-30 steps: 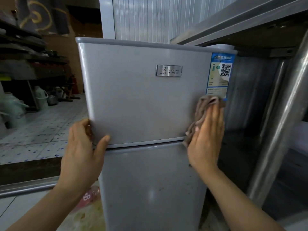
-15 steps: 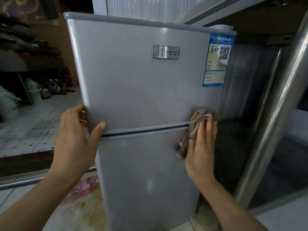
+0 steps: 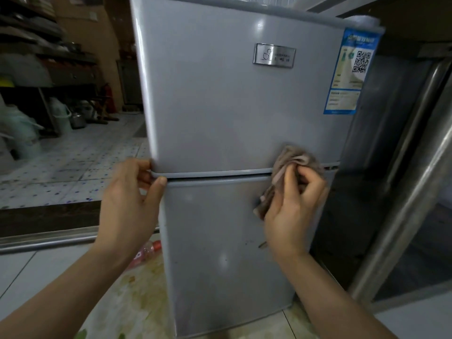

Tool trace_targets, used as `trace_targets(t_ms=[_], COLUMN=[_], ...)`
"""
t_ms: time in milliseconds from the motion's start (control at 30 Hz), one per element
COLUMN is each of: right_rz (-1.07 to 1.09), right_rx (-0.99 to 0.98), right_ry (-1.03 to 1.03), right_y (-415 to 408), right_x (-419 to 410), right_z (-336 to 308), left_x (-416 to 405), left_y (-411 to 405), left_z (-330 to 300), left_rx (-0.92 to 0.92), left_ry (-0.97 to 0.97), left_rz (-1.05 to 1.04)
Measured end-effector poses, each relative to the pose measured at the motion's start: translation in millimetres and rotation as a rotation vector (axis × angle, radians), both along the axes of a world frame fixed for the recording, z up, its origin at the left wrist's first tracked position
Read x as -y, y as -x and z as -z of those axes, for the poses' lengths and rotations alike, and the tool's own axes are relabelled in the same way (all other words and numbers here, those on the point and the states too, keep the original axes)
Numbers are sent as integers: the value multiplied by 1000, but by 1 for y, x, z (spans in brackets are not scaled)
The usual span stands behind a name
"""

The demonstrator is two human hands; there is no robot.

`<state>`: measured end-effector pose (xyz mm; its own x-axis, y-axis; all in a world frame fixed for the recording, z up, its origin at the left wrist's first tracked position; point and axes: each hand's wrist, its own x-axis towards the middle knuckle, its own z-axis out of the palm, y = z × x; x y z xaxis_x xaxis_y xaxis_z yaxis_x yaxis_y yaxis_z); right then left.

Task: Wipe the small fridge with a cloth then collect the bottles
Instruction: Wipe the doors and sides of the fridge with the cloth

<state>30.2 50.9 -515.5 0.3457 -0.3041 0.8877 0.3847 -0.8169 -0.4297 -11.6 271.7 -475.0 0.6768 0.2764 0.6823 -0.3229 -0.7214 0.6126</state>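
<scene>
The small silver two-door fridge [image 3: 220,113] stands right in front of me. My left hand [image 3: 129,199] grips the lower left corner of its upper door, thumb across the seam between the doors. My right hand [image 3: 291,204] holds a crumpled brown cloth [image 3: 291,162] with curled fingers against the seam near the fridge's right edge. A clear plastic bottle with a red cap [image 3: 146,250] lies on the floor left of the fridge, partly hidden behind my left forearm.
A steel table leg [image 3: 406,192] and frame stand close on the right of the fridge. A metal floor rail [image 3: 49,241] runs along the left. Shelves, buckets and pots [image 3: 63,113] sit far back left on the tiled floor. Stains mark the floor below.
My right hand has slid the cloth down from beside the blue sticker to the door seam, and its flat fingers have curled round the cloth. My left hand has shifted slightly along the corner.
</scene>
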Motion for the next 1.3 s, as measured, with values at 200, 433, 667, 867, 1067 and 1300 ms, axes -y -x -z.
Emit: trace_targets(t_ms=[200,433,667,867,1067,1300], right_rz=[-317,-222,-137,-251,-253,-156], right_rx=[188,29,36,120,116,237], right_ry=[262,305,250,535,773,1052], right_y=[17,9,20,25,18,8], right_x=[-81,-12,-36,-96,-132,-112], right_z=[-1,-5,-10,-17,-41,43], left_x=[1,-18,-29,-54,-63,-64], left_y=[0,19,29,38,35,32], left_z=[-1,-4,-7,2,11,29], left_rx=[-18,-197,-263,-295,-294,-320], left_ry=[28,100,232,188,198,180], left_rz=[-4,221,353,317,253,232])
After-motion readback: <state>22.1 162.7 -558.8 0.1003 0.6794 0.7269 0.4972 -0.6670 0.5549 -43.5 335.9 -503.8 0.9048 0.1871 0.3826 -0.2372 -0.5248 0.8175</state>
